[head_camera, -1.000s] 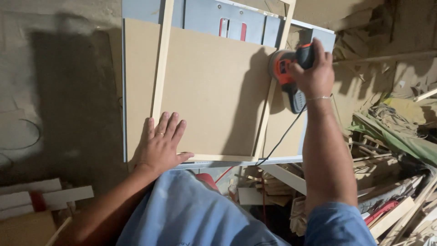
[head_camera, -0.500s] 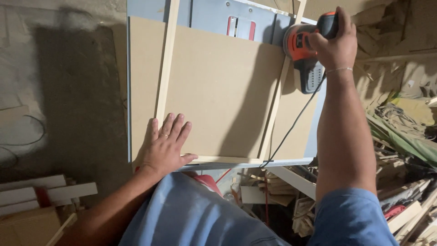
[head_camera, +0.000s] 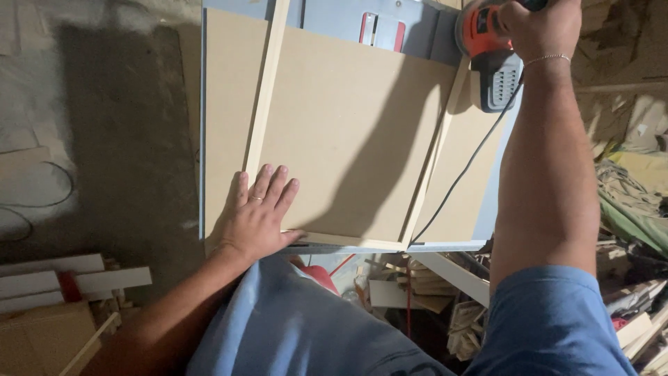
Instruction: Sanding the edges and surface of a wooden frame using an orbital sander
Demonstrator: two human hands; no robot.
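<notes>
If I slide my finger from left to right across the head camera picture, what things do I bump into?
White wood strips on the floor → left hand flat on the tan board → thin right-side wooden strip → black power cord → orange sander gripped by the right hand → pile of wood scraps.
</notes>
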